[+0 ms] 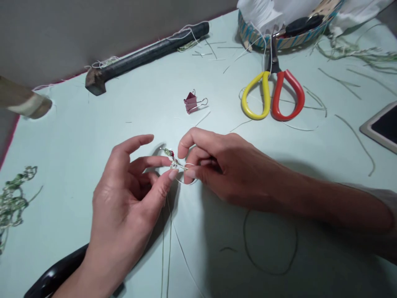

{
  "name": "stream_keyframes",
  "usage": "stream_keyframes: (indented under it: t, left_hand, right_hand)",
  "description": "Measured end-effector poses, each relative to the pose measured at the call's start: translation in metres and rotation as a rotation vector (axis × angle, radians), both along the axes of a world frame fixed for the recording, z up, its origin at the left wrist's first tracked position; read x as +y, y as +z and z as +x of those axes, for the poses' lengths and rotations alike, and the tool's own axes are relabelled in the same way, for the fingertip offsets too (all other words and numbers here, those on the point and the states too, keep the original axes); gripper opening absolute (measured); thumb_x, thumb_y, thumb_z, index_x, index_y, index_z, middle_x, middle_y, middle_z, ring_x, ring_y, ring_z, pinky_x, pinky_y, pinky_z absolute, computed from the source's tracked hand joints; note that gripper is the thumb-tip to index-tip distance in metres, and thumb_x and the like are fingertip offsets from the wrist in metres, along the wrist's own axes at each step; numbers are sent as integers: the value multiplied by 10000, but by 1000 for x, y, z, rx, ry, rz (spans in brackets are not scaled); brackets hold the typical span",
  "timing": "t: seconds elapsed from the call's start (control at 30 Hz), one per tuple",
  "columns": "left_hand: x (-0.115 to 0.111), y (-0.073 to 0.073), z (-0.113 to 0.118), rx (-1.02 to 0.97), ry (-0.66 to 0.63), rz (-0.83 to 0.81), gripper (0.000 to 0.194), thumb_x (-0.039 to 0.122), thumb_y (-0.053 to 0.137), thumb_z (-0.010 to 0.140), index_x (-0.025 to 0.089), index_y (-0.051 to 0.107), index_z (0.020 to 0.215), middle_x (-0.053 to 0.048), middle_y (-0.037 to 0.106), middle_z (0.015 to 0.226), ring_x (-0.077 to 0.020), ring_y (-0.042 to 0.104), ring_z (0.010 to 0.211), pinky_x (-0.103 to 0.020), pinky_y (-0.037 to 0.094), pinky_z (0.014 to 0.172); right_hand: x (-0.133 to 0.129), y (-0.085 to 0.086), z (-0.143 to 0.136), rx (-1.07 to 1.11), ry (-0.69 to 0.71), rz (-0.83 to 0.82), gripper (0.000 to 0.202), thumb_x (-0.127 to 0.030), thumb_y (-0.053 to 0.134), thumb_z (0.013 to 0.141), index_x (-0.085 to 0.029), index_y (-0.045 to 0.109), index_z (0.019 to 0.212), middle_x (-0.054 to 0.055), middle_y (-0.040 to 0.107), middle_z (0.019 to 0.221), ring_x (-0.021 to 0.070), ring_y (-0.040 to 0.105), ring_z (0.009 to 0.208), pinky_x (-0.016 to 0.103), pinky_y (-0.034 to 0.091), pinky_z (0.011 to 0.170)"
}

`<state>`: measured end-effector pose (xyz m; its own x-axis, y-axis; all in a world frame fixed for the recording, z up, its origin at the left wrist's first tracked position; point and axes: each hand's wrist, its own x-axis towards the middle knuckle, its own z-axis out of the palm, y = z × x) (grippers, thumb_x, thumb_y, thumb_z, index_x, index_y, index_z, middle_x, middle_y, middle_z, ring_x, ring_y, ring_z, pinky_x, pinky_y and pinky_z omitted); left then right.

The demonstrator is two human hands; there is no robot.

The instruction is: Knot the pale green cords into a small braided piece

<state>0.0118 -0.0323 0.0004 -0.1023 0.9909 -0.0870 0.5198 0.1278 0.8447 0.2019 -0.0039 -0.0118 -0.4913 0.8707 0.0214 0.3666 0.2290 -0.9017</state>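
Near the middle of the view, my left hand pinches a small knotted cord piece between thumb and middle finger, its index finger raised. The piece is green and white with a dark red spot. Close on its right, my right hand holds thin white cord between thumb and fingertips, and a loop of it hangs below. Several loose green and white strands run down from the piece toward the bottom edge.
Behind my hands lie a purple binder clip, scissors with yellow and red handles, and a hammer. A basket stands at the back right. Knotted cord lies left, a phone-like device right. A black object is under my left forearm.
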Motion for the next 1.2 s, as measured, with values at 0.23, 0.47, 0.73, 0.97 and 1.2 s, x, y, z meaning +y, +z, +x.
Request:
stream_keyframes:
  t: [0.23, 0.47, 0.73, 0.97, 1.2]
  left_hand:
    - [8, -5, -4, -258, -117, -139, 475, 354, 836, 810, 334, 673, 1256, 24, 724, 765, -70, 487, 506, -136, 374, 400]
    - [5, -8, -5, -198, -151, -67, 347, 339, 830, 831, 317, 720, 1159, 15, 709, 782, -103, 582, 646, -160, 427, 512]
    - [1, -11, -4, -253, -98, -34, 418, 306, 838, 827, 361, 598, 1164, 50, 689, 771, -96, 521, 601, -173, 421, 519]
    - [2, -9, -3, -236, -133, -12, 360, 292, 809, 835, 344, 599, 1123, 47, 658, 773, -100, 502, 604, -183, 423, 508]
    - [-6, -13, -6, -186, -122, 26, 326, 271, 779, 873, 364, 546, 1082, 53, 652, 844, -138, 598, 716, -247, 442, 551]
  right_hand:
    - [-2, -1, 0, -12, 0, 21, 172, -86, 519, 864, -202, 582, 974, -123, 670, 692, 62, 432, 528, 251, 332, 676]
    - [-3, -3, 2, -33, 8, 89, 139, -147, 458, 915, -190, 546, 1014, -76, 656, 690, 88, 448, 546, 256, 320, 645]
    - [-4, 0, 0, -87, -7, 69, 68, -175, 523, 918, -201, 583, 896, -105, 482, 574, 78, 352, 514, 261, 268, 600]
    - [-5, -3, -4, -110, -27, 95, 60, -150, 640, 891, -191, 632, 847, -112, 458, 577, 52, 350, 543, 254, 252, 600]
    - [-6, 1, -3, -19, -44, 53, 159, -97, 612, 886, -180, 663, 760, -111, 389, 558, 48, 304, 537, 223, 300, 598]
